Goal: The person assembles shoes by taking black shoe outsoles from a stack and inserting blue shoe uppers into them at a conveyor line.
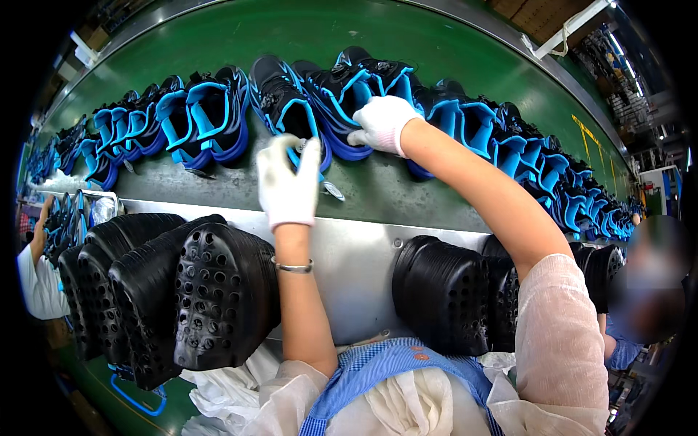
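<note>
My left hand [289,182], in a white glove, is at the heel of a black shoe [275,91] with a bright blue lining. Its thumb and fingers are apart, with a small greyish bit between their tips that I cannot make out. A small tag [333,190] hangs from a strip beside the hand. Just to the right, my right hand [385,125], gloved too, is closed on the heel collar of another black and blue shoe [331,91]. Its fingertips are partly hidden against the shoe. Both shoes stand on the green work surface [218,43], toes pointing away.
Rows of similar shoes [207,116] line both sides. Nearer me, black ridged blocks with holed ends [218,298] hang at the left, and more blocks [443,291] at the right. A metal ledge [349,261] lies between. Other people are at the far left and right.
</note>
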`<state>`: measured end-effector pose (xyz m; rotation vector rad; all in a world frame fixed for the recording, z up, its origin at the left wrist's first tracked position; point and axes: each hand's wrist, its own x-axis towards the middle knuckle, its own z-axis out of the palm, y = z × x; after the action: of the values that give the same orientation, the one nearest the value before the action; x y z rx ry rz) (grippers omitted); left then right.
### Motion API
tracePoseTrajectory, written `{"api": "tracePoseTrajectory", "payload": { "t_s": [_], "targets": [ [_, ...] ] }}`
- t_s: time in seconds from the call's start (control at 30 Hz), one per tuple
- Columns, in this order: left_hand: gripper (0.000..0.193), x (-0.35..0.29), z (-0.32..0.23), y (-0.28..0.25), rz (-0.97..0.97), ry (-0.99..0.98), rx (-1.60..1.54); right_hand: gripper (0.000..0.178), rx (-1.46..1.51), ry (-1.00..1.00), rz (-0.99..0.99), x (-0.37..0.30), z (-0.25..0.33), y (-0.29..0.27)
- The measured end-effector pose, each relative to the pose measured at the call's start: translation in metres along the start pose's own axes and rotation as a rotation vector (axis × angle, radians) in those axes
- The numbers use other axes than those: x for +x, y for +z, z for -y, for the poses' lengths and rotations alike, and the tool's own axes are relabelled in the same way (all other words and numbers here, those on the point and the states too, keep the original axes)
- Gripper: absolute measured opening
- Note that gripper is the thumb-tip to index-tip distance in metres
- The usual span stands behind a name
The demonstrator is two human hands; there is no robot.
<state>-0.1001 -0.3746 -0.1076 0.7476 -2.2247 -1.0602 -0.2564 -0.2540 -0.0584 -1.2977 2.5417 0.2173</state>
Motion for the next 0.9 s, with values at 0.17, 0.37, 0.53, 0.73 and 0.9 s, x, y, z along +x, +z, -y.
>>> {"api": "tracePoseTrajectory", "payload": {
  "t_s": [0.17, 0.37, 0.53, 0.73, 0.9],
  "targets": [
    [0.058, 0.041, 0.019, 0.007, -0.374, -0.079, -0.087, 0.028, 0.079, -0.143, -0.188, -0.021, 0.013, -0.006],
    [0.044, 0.064, 0.018, 0.019, -0.299, 0.01, -0.181, 0.039, 0.162, -0.454, -0.477, -0.037, 0.043, -0.018],
    [0.039, 0.069, 0.014, 0.025, -0.281, 0.203, -0.039, 0.027, 0.132, -0.37, -0.187, -0.004, 0.05, -0.003],
    [0.04, 0.08, 0.007, 0.021, -0.161, -0.126, 0.074, 0.027, 0.22, -0.407, -0.036, -0.002, 0.038, -0.01],
    [0.042, 0.084, 0.0, 0.023, -0.133, -0.269, 0.125, 0.026, 0.206, -0.44, -0.097, -0.009, 0.039, -0.003]
  ]
}}
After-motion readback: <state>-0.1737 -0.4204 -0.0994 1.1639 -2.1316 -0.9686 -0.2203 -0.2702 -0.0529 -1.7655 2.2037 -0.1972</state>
